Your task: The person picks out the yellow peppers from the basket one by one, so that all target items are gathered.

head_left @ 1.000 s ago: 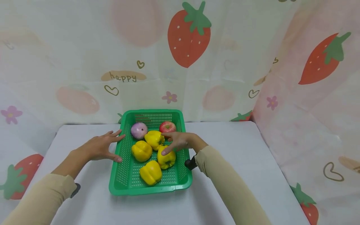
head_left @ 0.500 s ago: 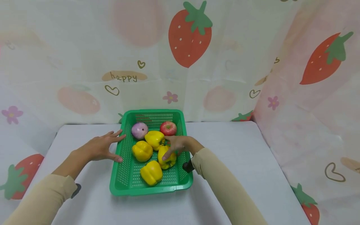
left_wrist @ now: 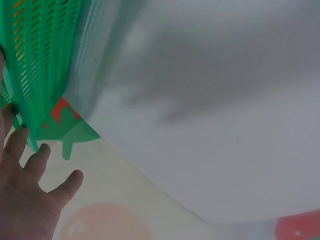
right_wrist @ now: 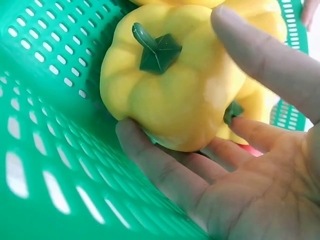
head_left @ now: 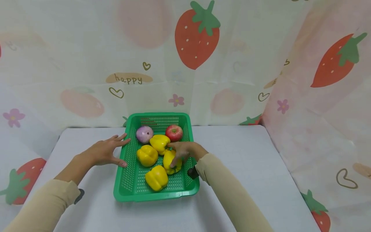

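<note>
In the head view a green plastic basket holds several yellow bell peppers, a purple round vegetable and a red apple. My right hand reaches in from the right around the rightmost yellow bell pepper. The right wrist view shows that bell pepper with its green stem, the thumb on one side and nearly straight fingers along the other; a firm grip is not visible. At the basket's left rim, my left hand is spread, fingertips over the edge; it holds nothing.
Other yellow bell peppers lie left of the right hand: one behind, one at the left and one at the front. A white-covered table carries the basket. Patterned cloth hangs close behind the basket.
My right hand has moved down and slightly toward me, from above the peppers to around the rightmost bell pepper. The left hand stays at the rim. The peppers keep their places.
</note>
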### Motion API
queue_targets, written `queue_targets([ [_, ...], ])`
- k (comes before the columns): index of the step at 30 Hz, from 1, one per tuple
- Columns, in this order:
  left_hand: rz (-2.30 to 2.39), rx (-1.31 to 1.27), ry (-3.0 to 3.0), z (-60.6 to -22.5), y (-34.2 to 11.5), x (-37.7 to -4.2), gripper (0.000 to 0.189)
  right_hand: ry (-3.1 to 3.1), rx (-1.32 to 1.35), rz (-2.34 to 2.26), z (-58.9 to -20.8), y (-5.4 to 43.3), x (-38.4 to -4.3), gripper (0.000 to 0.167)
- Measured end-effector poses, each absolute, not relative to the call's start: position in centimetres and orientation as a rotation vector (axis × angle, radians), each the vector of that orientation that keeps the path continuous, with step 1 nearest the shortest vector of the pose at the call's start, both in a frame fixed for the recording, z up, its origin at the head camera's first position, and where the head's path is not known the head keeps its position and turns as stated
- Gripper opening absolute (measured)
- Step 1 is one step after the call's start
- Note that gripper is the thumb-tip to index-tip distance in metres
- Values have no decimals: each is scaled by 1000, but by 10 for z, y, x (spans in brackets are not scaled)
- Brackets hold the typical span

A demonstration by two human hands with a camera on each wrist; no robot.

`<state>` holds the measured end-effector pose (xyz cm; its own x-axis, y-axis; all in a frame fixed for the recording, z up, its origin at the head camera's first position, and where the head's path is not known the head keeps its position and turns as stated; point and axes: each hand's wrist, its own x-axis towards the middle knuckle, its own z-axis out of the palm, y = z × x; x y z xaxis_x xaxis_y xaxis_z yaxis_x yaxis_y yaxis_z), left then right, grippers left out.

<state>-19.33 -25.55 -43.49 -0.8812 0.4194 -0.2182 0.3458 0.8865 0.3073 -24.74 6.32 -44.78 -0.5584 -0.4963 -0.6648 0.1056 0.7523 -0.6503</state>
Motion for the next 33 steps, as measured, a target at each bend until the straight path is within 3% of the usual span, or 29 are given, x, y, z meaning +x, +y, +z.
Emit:
queue_targets([
  [33,382,570,2774,-434,-254,-193,105,2134,-460,-795,-429,70,-245,81],
])
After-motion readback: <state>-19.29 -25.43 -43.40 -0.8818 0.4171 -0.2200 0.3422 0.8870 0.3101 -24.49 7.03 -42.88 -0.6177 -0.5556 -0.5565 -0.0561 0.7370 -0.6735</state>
